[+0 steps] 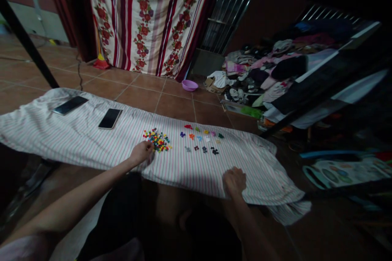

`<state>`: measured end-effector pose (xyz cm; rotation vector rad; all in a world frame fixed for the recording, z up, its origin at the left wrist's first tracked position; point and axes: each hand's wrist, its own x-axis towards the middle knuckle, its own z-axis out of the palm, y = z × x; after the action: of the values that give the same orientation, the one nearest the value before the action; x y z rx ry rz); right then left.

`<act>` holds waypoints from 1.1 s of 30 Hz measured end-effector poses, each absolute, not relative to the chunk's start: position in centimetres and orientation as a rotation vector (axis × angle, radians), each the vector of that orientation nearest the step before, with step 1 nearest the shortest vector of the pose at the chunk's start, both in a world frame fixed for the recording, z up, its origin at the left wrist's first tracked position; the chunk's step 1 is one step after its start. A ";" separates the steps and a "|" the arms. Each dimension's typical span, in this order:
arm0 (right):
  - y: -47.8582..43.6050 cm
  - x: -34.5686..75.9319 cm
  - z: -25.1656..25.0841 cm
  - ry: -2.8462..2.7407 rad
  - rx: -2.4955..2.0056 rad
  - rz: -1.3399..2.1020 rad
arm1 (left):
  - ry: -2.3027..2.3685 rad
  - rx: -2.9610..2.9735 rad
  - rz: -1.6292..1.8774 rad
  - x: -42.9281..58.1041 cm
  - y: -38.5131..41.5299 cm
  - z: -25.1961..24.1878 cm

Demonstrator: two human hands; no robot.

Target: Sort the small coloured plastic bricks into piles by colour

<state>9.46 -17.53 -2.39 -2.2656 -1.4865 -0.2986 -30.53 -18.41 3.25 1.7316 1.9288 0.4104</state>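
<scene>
In the head view, the person's left hand (141,152) is at the near left edge of a mixed pile of small coloured pieces (158,141), its fingers bent toward them; whether it grips 1 cannot be told. The pile lies on a striped cloth (180,173), between that hand and the sorted clusters (199,138), which stand in 3 rough rows to the right. The right hand (235,180) rests on the cloth, well apart from the pile, nearer the person than the black cluster (214,151); its fingers look partly curled, and whether they hold anything cannot be told. 2 phones (110,118) lie left of the pile.
</scene>
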 end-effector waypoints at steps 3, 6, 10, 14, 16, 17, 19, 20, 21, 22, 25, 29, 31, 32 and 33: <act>-17.4 8.6 -3.5 -1.353 -2.302 -0.227 | 2.089 1.691 0.395 -32.6 -16.4 1.9; -16.8 7.5 -4.4 -1.209 -2.267 -0.261 | 2.178 1.700 0.361 -33.3 -15.2 1.0; -16.0 7.1 -6.1 -1.143 -2.184 -0.320 | 2.230 1.724 0.293 -33.2 -14.0 0.1; -15.8 7.3 -8.0 -1.080 -2.147 -0.463 | 2.230 1.764 0.251 -32.8 -13.6 -0.1; -15.9 7.1 -8.5 -1.094 -2.183 -0.490 | 2.223 1.776 0.235 -32.7 -13.5 -0.1; -16.0 7.0 -8.6 -1.110 -2.207 -0.486 | 2.223 1.778 0.226 -32.6 -13.4 0.0; -16.3 6.8 -8.5 -1.147 -2.251 -0.457 | 2.227 1.772 0.207 -32.5 -13.2 0.0; -16.4 6.6 -8.3 -1.159 -2.269 -0.437 | 2.230 1.767 0.196 -32.5 -13.1 -0.1; -16.5 6.5 -8.1 -1.165 -2.281 -0.418 | 2.231 1.762 0.185 -32.5 -13.0 -0.1; -16.5 6.5 -7.9 -1.166 -2.286 -0.403 | 2.231 1.758 0.176 -32.6 -12.8 -0.2; -16.5 6.4 -7.5 -1.160 -2.285 -0.395 | 2.223 1.750 0.157 -32.7 -12.3 -0.3; -16.3 6.6 -7.8 -1.155 -2.300 -0.443 | 2.216 1.736 0.145 -32.9 -12.0 -0.3; -16.2 6.6 -8.1 -1.149 -2.311 -0.460 | 2.220 1.730 0.141 -32.9 -12.0 -0.3; -16.1 6.7 -8.2 -1.149 -2.315 -0.468 | 2.224 1.728 0.141 -32.8 -12.0 -0.3; -16.1 6.7 -8.4 -1.145 -2.319 -0.478 | 2.227 1.729 0.143 -32.8 -12.1 -0.3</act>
<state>6.71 -16.11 -8.38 -2.3192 -1.1452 -0.4781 -32.81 -12.08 -0.31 1.7292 2.2268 0.1433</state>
